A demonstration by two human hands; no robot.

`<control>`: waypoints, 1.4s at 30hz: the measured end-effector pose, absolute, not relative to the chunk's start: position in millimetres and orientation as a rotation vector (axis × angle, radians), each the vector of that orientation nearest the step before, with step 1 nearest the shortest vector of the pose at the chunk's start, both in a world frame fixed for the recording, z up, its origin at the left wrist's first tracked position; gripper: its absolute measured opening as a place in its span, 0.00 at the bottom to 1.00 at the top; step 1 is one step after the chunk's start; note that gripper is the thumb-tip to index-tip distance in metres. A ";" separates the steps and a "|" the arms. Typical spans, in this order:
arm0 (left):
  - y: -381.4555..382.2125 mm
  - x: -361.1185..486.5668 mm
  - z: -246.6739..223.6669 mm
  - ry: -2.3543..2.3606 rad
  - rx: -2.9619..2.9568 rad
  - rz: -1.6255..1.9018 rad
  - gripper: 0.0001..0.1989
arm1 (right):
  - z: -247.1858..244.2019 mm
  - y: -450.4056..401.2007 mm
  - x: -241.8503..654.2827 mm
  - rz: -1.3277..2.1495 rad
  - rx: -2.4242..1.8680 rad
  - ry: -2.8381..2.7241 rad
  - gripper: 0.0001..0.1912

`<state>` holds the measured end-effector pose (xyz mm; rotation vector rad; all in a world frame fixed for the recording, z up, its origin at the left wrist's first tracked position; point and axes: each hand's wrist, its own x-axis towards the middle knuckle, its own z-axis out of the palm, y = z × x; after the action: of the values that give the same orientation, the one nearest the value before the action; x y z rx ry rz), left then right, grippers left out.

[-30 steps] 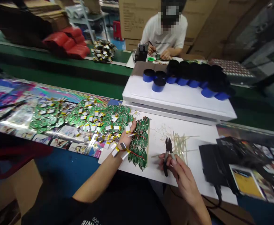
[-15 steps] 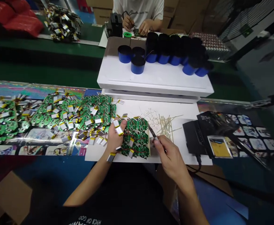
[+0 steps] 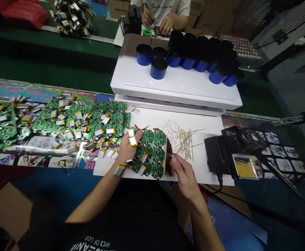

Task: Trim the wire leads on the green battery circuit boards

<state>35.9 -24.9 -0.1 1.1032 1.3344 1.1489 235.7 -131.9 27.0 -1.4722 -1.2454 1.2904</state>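
Note:
My left hand point(image 3: 127, 151) grips the left side of a green circuit board panel point(image 3: 154, 146), thumb on top. Small silver battery pouches with yellow tape hang from it on red and black wires; one battery point(image 3: 119, 170) lies over my wrist. In my right hand point(image 3: 186, 172), closed around the handle, is a knife point(image 3: 169, 153). Its dark blade is smeared by motion beside the panel's pale right edge; I cannot tell whether it touches. Thin pale strips point(image 3: 186, 142) lie scattered on the white board point(image 3: 152, 115) beyond my right hand.
More circuit boards with batteries point(image 3: 76, 122) are heaped on the left. Blue cylinders point(image 3: 158, 68) stand on a white foam block point(image 3: 173, 91) ahead. A black device point(image 3: 215, 153) with a yellow sponge tray point(image 3: 245, 166) sits right. Across the bench, a person's hands point(image 3: 166, 23) work.
The knife and my right hand have moved down along the panel's right edge, and the blade is now blurred. The panel has tilted slightly in my left hand. The whole view has shifted a little.

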 end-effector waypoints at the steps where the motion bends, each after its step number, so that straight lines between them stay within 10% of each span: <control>1: -23.8 34.3 1.1 1.322 1.107 1.161 0.31 | 28.8 -133.8 236.5 1.213 -1.533 -1.333 0.23; 15: -18.8 36.8 14.9 1.276 1.157 1.173 0.30 | 14.7 -157.7 238.6 1.598 -1.238 -1.008 0.25; 25: -3.6 30.3 30.7 1.247 1.211 1.328 0.29 | 23.1 -169.6 247.6 1.272 -1.588 -1.446 0.21; 34: -2.1 35.8 12.1 1.249 1.043 1.237 0.23 | 3.2 -169.9 234.5 1.786 -0.992 -0.783 0.26; 42: 7.4 13.6 39.3 1.173 1.214 0.920 0.14 | 28.4 -153.3 304.2 1.188 -1.844 -1.271 0.25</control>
<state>13.6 7.4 39.3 1.2144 1.1725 0.9202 304.2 -153.3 28.4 -1.8440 -1.2712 1.1877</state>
